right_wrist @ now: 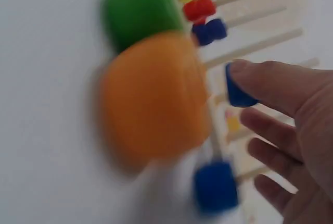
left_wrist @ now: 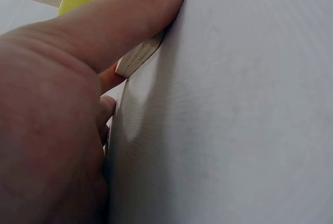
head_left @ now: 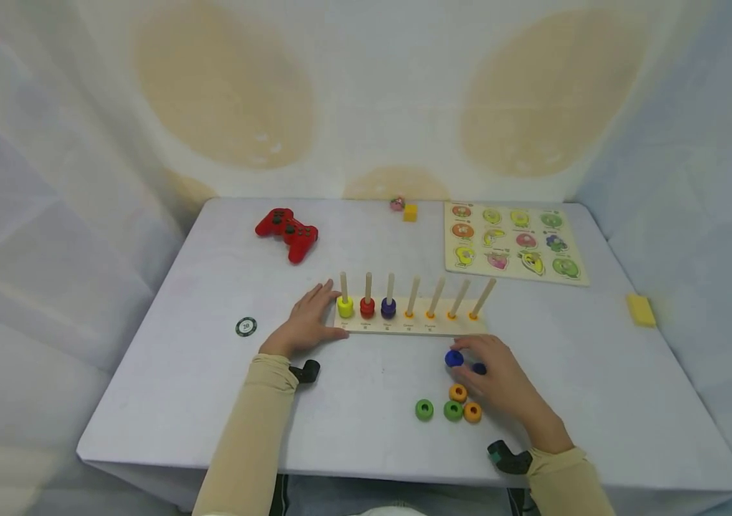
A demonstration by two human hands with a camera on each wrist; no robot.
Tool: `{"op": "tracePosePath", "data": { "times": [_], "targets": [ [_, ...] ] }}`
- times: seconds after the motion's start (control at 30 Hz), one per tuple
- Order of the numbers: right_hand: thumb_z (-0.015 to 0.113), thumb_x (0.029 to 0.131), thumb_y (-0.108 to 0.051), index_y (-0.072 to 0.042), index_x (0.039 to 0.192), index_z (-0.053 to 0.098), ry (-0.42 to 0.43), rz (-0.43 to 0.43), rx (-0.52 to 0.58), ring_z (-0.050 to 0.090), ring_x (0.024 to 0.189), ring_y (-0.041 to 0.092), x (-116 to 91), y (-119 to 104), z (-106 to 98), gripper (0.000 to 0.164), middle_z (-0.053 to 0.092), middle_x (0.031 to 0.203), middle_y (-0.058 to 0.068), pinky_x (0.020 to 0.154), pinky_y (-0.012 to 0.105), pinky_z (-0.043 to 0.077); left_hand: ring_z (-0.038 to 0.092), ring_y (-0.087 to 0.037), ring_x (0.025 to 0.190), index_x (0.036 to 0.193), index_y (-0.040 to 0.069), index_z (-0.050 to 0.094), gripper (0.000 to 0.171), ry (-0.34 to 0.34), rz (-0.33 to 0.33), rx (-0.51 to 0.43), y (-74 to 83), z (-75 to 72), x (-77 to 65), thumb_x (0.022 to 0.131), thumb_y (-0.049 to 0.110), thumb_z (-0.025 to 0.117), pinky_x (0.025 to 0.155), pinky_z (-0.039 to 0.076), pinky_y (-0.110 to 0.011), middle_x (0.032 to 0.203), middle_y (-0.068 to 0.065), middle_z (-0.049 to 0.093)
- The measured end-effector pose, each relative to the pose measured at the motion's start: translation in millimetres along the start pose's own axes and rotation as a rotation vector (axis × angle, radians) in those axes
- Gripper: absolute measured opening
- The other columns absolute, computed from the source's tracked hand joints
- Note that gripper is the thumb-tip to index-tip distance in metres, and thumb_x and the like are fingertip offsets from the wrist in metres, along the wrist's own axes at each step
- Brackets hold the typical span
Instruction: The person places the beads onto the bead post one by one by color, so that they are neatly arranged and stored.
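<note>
A wooden peg board (head_left: 417,327) with a row of upright pegs stands mid-table. Yellow beads (head_left: 345,307), red beads (head_left: 367,308) and dark blue beads (head_left: 388,309) sit on its three leftmost pegs. My left hand (head_left: 304,321) holds the board's left end, thumb along the front edge, other fingers behind. In front of the board's right end, my right hand (head_left: 498,373) pinches a blue bead (right_wrist: 238,89) between thumb and finger. Another blue bead (head_left: 479,368) lies beside that hand, partly hidden. Orange beads (head_left: 472,412) and green beads (head_left: 424,410) lie nearer the front.
Behind the board are a red game controller (head_left: 287,233), a yellow block (head_left: 410,213), a small pink piece (head_left: 397,203) and a fruit puzzle board (head_left: 514,244). A round chip (head_left: 246,327) lies left of my left hand. A yellow sponge-like block (head_left: 641,310) sits at the right edge.
</note>
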State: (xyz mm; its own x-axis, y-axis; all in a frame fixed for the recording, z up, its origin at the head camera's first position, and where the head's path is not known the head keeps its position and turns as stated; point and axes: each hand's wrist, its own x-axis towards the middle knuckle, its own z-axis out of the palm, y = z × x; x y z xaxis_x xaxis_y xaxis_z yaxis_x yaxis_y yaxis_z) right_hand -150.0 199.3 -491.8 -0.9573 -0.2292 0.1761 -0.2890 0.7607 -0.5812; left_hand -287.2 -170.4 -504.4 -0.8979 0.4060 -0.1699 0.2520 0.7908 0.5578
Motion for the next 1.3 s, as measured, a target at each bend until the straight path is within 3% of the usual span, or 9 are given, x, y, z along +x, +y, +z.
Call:
{"op": "tracePosePath", "data": {
  "times": [0.17,0.27,0.4,0.5,0.67,0.77,0.93,1.2,1.3],
  "targets": [
    [0.085,0.083,-0.013,-0.007,0.116,0.068,0.271,-0.128,0.035,0.053,0.127,0.036,40.7,-40.8,-20.6,0.037,0.066,0.129,0.014,0.109,0.058,0.041,0.003,-0.027,0.161,0.156,0.021,0.037,0.087,0.004,0.012,0.016,-0.2,-1.0,-1.2,0.084,0.047,0.080,0.130,0.008,-0.056,0.174,0.000,0.007],
    [0.085,0.083,-0.016,-0.006,0.115,0.069,0.363,-0.180,-0.007,0.052,0.127,0.037,69.5,-61.7,-32.7,0.037,0.066,0.129,0.015,0.107,0.058,0.040,0.004,-0.028,0.161,0.155,0.019,0.038,0.087,0.012,0.024,0.012,0.8,-1.0,-1.2,0.084,0.046,0.080,0.130,0.008,-0.056,0.174,-0.002,0.008],
    [0.083,0.086,-0.023,-0.008,0.115,0.069,0.324,-0.154,-0.105,0.054,0.128,0.038,97.8,-73.6,-39.2,0.036,0.067,0.129,0.014,0.104,0.059,0.043,0.005,-0.028,0.161,0.155,0.019,0.039,0.086,0.006,0.032,-0.007,2.5,1.4,0.7,0.084,0.046,0.080,0.130,0.007,-0.056,0.174,-0.003,0.009],
    [0.083,0.087,-0.027,-0.008,0.114,0.070,0.267,-0.130,-0.150,0.055,0.128,0.037,107.0,-75.4,-39.1,0.035,0.068,0.128,0.013,0.103,0.059,0.045,0.004,-0.027,0.161,0.155,0.020,0.039,0.086,0.003,0.032,-0.007,2.9,3.1,1.5,0.084,0.047,0.080,0.130,0.007,-0.057,0.174,-0.002,0.009],
    [0.080,0.089,-0.030,-0.010,0.122,0.069,0.211,-0.073,-0.156,0.053,0.130,0.037,105.8,-78.1,-39.7,0.040,0.066,0.134,0.013,0.104,0.061,0.043,0.004,-0.027,0.161,0.155,0.022,0.039,0.086,0.010,0.027,0.020,1.5,1.6,1.2,0.084,0.047,0.080,0.130,0.008,-0.056,0.174,-0.001,0.008],
    [0.079,0.090,-0.027,-0.009,0.125,0.068,0.242,-0.066,-0.120,0.054,0.130,0.038,102.1,-77.9,-42.1,0.041,0.067,0.133,0.014,0.107,0.062,0.041,0.004,-0.027,0.161,0.155,0.022,0.038,0.086,0.008,0.023,0.020,0.6,-0.5,-0.5,0.084,0.047,0.080,0.130,0.008,-0.057,0.174,-0.001,0.008],
    [0.079,0.090,-0.019,-0.007,0.120,0.071,0.320,-0.132,-0.076,0.057,0.126,0.040,99.6,-74.5,-45.4,0.033,0.070,0.126,0.016,0.109,0.060,0.040,0.003,-0.026,0.161,0.155,0.023,0.038,0.085,0.008,0.006,0.006,0.4,-3.6,-2.7,0.085,0.046,0.080,0.130,0.008,-0.056,0.174,0.000,0.008],
    [0.075,0.093,-0.027,-0.013,0.122,0.072,0.150,-0.067,-0.167,0.047,0.134,0.041,103.9,-74.3,-37.2,0.033,0.060,0.140,0.015,0.107,0.066,0.035,0.002,-0.026,0.161,0.155,0.024,0.039,0.085,0.000,-0.006,-0.022,0.8,-2.7,-3.8,0.084,0.045,0.080,0.130,0.007,-0.056,0.174,0.001,0.007],
    [0.076,0.093,-0.027,-0.012,0.126,0.070,0.160,-0.060,-0.166,0.048,0.134,0.041,103.7,-74.5,-38.5,0.037,0.061,0.140,0.015,0.106,0.065,0.036,0.002,-0.026,0.162,0.155,0.024,0.038,0.085,-0.003,0.003,-0.019,1.2,-2.4,-2.9,0.084,0.046,0.080,0.130,0.006,-0.056,0.174,0.001,0.006]
  ]
}}
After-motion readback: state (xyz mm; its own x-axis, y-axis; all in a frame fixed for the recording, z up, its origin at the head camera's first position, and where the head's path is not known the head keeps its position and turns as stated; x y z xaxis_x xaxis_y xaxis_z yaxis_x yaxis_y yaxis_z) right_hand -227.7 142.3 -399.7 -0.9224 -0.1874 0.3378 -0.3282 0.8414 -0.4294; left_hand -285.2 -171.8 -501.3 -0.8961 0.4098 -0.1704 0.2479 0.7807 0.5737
